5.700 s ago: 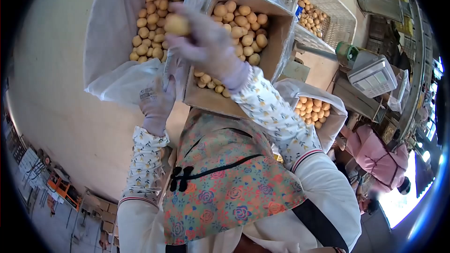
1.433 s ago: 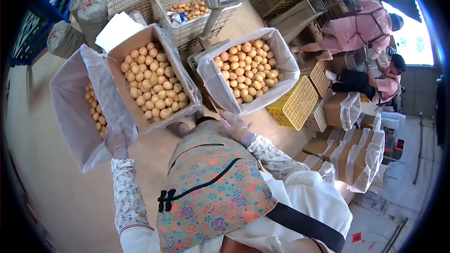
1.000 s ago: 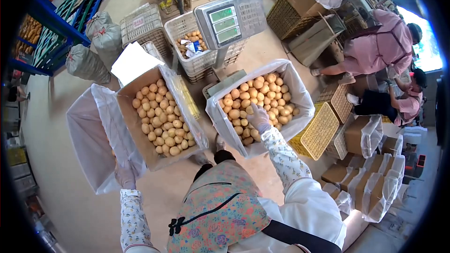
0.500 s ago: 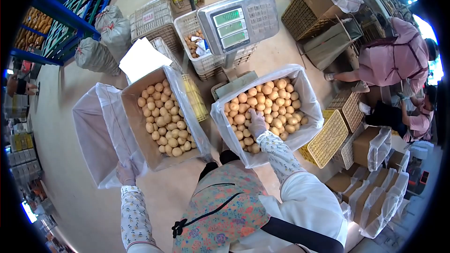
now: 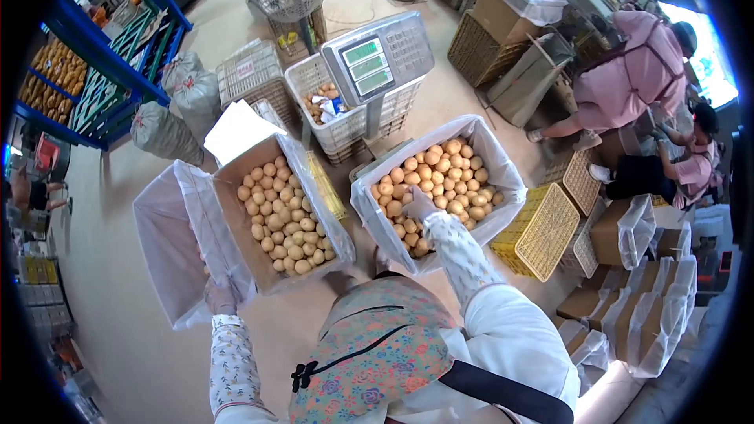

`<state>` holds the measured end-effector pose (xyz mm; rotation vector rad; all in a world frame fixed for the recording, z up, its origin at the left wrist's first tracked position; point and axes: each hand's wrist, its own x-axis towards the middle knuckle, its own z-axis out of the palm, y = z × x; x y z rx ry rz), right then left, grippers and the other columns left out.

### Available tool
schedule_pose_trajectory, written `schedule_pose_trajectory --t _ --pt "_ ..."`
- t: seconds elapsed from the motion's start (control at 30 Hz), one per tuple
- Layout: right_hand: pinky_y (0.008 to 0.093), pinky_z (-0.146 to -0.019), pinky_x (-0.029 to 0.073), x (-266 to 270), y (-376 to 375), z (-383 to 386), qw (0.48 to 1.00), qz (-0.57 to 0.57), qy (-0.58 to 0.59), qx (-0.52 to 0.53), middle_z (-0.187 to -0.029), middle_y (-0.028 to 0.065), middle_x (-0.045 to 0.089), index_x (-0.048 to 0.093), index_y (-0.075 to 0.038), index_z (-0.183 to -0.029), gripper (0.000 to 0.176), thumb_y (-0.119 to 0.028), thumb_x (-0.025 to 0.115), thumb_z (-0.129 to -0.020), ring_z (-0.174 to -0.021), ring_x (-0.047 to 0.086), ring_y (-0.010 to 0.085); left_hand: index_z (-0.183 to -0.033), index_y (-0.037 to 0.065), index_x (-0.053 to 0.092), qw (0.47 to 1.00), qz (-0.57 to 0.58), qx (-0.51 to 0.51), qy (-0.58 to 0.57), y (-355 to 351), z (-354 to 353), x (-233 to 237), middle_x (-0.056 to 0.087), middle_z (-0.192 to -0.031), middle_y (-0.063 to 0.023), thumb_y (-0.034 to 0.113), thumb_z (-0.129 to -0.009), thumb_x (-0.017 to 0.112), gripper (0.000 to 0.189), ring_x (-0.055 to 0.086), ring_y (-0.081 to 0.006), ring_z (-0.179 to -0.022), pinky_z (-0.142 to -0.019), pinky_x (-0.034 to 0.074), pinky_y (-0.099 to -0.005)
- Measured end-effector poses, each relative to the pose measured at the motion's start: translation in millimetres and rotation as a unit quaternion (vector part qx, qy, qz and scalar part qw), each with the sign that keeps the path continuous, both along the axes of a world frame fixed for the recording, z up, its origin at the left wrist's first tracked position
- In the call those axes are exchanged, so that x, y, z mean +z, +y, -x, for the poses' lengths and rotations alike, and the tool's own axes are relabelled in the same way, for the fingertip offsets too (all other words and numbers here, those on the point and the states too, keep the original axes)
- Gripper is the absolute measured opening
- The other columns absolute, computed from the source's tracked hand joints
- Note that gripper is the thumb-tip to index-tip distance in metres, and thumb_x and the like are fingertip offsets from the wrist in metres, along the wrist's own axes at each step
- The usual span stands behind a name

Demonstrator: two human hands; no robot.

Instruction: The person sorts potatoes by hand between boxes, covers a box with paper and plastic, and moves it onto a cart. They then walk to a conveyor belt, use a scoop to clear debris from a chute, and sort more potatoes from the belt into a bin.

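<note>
- My landmark is the open rectangular box lined with white plastic film (image 5: 491,224), and the round tan potatoes (image 5: 452,173) lie heaped inside it.
- I see the right hand (image 5: 420,202), in a thin pale glove, reaching into the near left part of the landmark box; it touches the potatoes, but I cannot tell whether its fingers are closed around one.
- Just left of the landmark box, I have an open brown cardboard carton (image 5: 242,228), also heaped with round tan potatoes.
- Farther left of the landmark box, past that carton and right beside it, stands a deep bin lined with translucent white plastic (image 5: 169,243).
- The left hand (image 5: 221,298), gloved likewise, is at the near edge of that bin, against the liner; its fingers are hidden from me, so I cannot tell how narrow its grip is.
- Behind the landmark box, a grey scale head with three green displays (image 5: 377,59) stands before a white slatted plastic crate (image 5: 345,137) holding more tan produce.
- Right of the landmark box, I get a yellow plastic lattice crate (image 5: 538,232); beyond it and farther back, two people in pink tops, one bent over (image 5: 632,74), one lower down (image 5: 691,161).
</note>
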<state>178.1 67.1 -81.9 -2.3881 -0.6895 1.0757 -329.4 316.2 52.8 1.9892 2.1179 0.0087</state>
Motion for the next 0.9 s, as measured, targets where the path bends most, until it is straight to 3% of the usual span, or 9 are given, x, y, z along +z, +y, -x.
schedule_pose_trajectory --t 0.07,0.1,0.17,0.2,0.27,0.43,0.47,0.6,0.9 --pt "0.0272 -0.053 0.053 31 -17 27 0.854 -0.215 0.323 -0.345 -0.082 0.0049 0.057 0.044 -0.015 -0.125 0.048 -0.008 0.063 -0.081 -0.072 0.061 0.0157 -0.111 0.003 0.065 1.000 0.025 -0.011 -0.007 2 0 0 0.063 -0.110 -0.0252 0.045 -0.083 0.054 0.051 0.060 -0.0389 -0.104 -0.091 0.045 -0.0467" --pt "0.0279 -0.056 0.055 39 -36 33 0.757 -0.310 0.448 -0.360 -0.083 0.0048 0.057 0.046 -0.015 -0.123 0.042 -0.009 0.061 -0.085 -0.074 0.062 0.0160 -0.112 0.003 0.064 0.999 0.039 -0.022 -0.022 8 9 -11 0.063 -0.111 -0.0251 0.045 -0.084 0.054 0.051 0.059 -0.0390 -0.105 -0.091 0.045 -0.0465" --pt "0.0292 -0.054 0.053 -5 -78 59 0.866 -0.462 0.150 -0.123 -0.087 0.0096 0.061 0.051 -0.013 -0.116 0.033 -0.017 0.064 -0.086 -0.070 0.061 0.0210 -0.114 0.003 0.063 0.998 0.048 -0.029 -0.031 5 18 -18 0.063 -0.112 -0.0248 0.044 -0.084 0.054 0.052 0.059 -0.0393 -0.106 -0.092 0.045 -0.0459" --pt "0.0304 -0.054 0.052 21 -85 72 0.813 -0.434 0.331 -0.206 -0.084 0.0111 0.061 0.054 -0.010 -0.110 0.031 -0.025 0.064 -0.086 -0.067 0.061 0.0232 -0.115 0.002 0.062 0.999 0.040 -0.026 -0.026 4 12 -15 0.062 -0.113 -0.0246 0.044 -0.084 0.054 0.052 0.058 -0.0396 -0.107 -0.093 0.044 -0.0455" --pt "0.0335 -0.057 0.052 92 -92 91 0.610 -0.296 0.649 -0.344 -0.078 0.0123 0.062 0.060 -0.005 -0.099 0.042 -0.044 0.060 -0.087 -0.067 0.061 0.0262 -0.116 0.001 0.061 0.998 0.038 -0.026 -0.034 0 3 -7 0.062 -0.114 -0.0240 0.043 -0.084 0.054 0.053 0.057 -0.0395 -0.108 -0.094 0.044 -0.0447" --pt "0.0334 -0.054 0.051 156 -69 159 0.598 -0.312 0.672 -0.305 -0.076 0.0129 0.065 0.061 -0.002 -0.098 0.054 -0.054 0.049 -0.091 -0.065 0.062 0.0256 -0.120 -0.001 0.058 0.999 0.030 -0.007 -0.031 0 3 -5 0.060 -0.121 -0.0224 0.044 -0.084 0.052 0.058 0.055 -0.0366 -0.114 -0.097 0.043 -0.0430" --pt "0.0325 -0.053 0.050 163 -66 167 0.644 -0.307 0.624 -0.319 -0.074 0.0121 0.064 0.060 -0.003 -0.097 0.052 -0.053 0.049 -0.092 -0.062 0.061 0.0239 -0.122 -0.001 0.058 0.997 0.056 -0.014 -0.046 2 5 -5 0.059 -0.123 -0.0222 0.045 -0.085 0.052 0.059 0.055 -0.0360 -0.116 -0.098 0.042 -0.0427" --pt "0.0309 -0.051 0.049 188 -60 189 0.658 -0.303 0.620 -0.303 -0.072 0.0093 0.062 0.060 -0.004 -0.096 0.049 -0.052 0.049 -0.093 -0.059 0.059 0.0210 -0.126 0.001 0.056 0.994 0.081 -0.024 -0.062 4 11 -11 0.057 -0.127 -0.0219 0.046 -0.086 0.049 0.061 0.054 -0.0346 -0.118 -0.100 0.041 -0.0417" --pt "0.0318 -0.051 0.050 195 -57 188 0.683 -0.354 0.577 -0.275 -0.074 0.0102 0.063 0.060 -0.003 -0.097 0.049 -0.051 0.048 -0.093 -0.063 0.061 0.0234 -0.123 0.003 0.058 0.998 0.042 -0.047 -0.024 -3 10 -2 0.059 -0.124 -0.0193 0.044 -0.087 0.048 0.055 0.055 -0.0344 -0.115 -0.098 0.042 -0.0419"
